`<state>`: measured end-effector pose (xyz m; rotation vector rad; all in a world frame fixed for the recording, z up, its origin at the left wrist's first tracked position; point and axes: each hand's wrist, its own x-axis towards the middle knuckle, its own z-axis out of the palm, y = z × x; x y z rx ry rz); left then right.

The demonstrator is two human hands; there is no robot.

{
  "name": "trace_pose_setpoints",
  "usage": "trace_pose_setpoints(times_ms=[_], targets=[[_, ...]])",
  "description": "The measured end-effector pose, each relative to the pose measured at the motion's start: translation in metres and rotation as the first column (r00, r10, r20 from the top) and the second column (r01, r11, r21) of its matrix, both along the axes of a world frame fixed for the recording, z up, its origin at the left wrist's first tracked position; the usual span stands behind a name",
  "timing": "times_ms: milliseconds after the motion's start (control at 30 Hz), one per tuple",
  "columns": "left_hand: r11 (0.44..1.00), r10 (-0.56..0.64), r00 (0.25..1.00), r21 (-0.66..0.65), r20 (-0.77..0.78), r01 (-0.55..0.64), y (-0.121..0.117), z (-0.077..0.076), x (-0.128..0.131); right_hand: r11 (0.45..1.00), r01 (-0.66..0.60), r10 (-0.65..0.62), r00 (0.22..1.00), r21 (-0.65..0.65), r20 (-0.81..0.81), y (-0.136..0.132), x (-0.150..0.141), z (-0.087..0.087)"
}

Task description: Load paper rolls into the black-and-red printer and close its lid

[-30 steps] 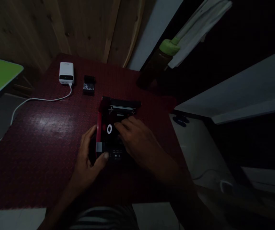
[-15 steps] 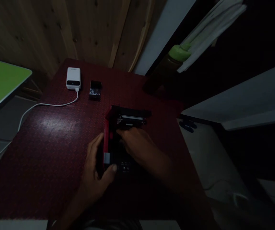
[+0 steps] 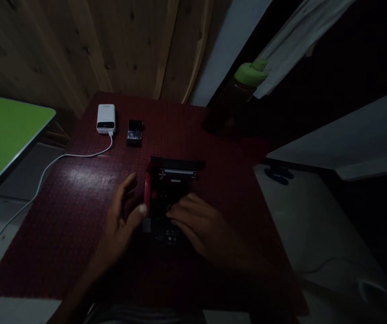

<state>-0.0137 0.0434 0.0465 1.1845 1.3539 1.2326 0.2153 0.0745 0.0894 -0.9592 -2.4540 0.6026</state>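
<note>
A small black and red device [image 3: 166, 193] with its lid raised at the far end lies on the dark red table [image 3: 61, 211]. My left hand [image 3: 122, 220] cups its left red side, thumb pressed to the near corner and fingers loosely spread along the edge. My right hand [image 3: 203, 227] lies over the device's near right part, fingers bent down onto its top. The light is dim and I cannot see anything held under the fingers.
A white power bank [image 3: 106, 119] with a white cable [image 3: 45, 168] sits at the table's far left, a small black box [image 3: 134, 132] beside it. A green-capped bottle [image 3: 244, 85] stands far right. A green tabletop [image 3: 4, 135] is left, a pale surface [image 3: 301, 225] right.
My right hand has drawn back from inside the opened device to its near part. My left hand shifted slightly up its side. The camera view has drifted.
</note>
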Motion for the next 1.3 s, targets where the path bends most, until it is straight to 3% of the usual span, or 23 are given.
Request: trace_pose_setpoints(times_ms=[233,400,600,833,1033,1300], targets=[[0.988,0.047,0.998,0.15,-0.041,-0.041,0.06,0.025,0.01,0.935,0.202,-0.181,0.978,0.291,-0.101,-0.018,-0.012,-0.019],[0.988,0.085,0.994,0.123,0.064,-0.092,0.076,0.028,0.024,0.864,0.316,-0.281,0.949,0.392,-0.146,-0.039,-0.02,-0.027],[0.996,0.084,0.995,0.03,0.054,-0.086,0.052,0.031,0.026,0.814,0.341,-0.305,0.94,0.47,-0.154,-0.047,-0.02,-0.031],[0.989,0.072,0.989,-0.139,0.126,-0.054,0.01,0.014,0.026,0.791,0.389,-0.387,0.916,0.473,-0.106,-0.059,-0.017,-0.036],[0.971,0.019,0.983,-0.236,0.182,0.025,-0.001,0.012,0.025,0.808,0.451,-0.459,0.885,0.38,-0.074,-0.066,-0.016,-0.03],[0.969,0.008,0.98,-0.243,0.198,0.041,-0.004,0.009,0.022,0.845,0.39,-0.398,0.916,0.365,-0.057,-0.061,-0.014,-0.03]])
